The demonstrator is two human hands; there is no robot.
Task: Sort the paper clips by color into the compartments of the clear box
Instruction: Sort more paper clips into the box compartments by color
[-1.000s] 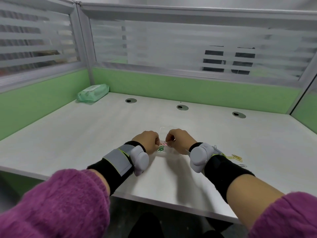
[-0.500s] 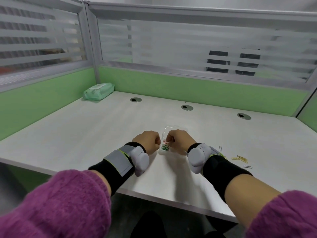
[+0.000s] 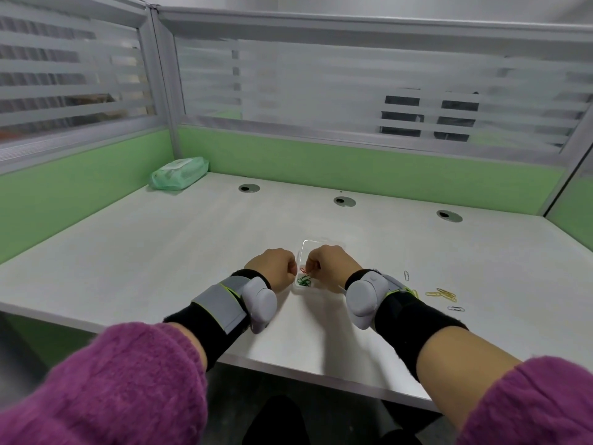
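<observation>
**STEP IN HAND: PLACING A RED CLIP IN THE BOX**

The clear box (image 3: 308,243) sits on the worktop (image 3: 160,252), directly between the two hands. The right hand (image 3: 332,264) is over the box with its fingers curled. Its fingertips appear to pinch a red paper clip (image 3: 303,270) above the left side of the box. The left hand (image 3: 272,268) is clenched beside the left wall of the box. It cannot be told whether it grips the wall or only rests beside it. The green paper clips (image 3: 304,280) lie together in the nearest compartment, just in front of the red one.

Judged step: deposit of the red paper clip into a compartment separate from the green group. The dividers are too faint to tell which compartment lies under it.

The next move calls for:
- Release the pinch only when the clip is clear of the green compartment.
- Reach to the right, where the yellow paper clips (image 3: 444,293) and two pale paper clips (image 3: 407,275) lie loose on the worktop, unsorted.
</observation>
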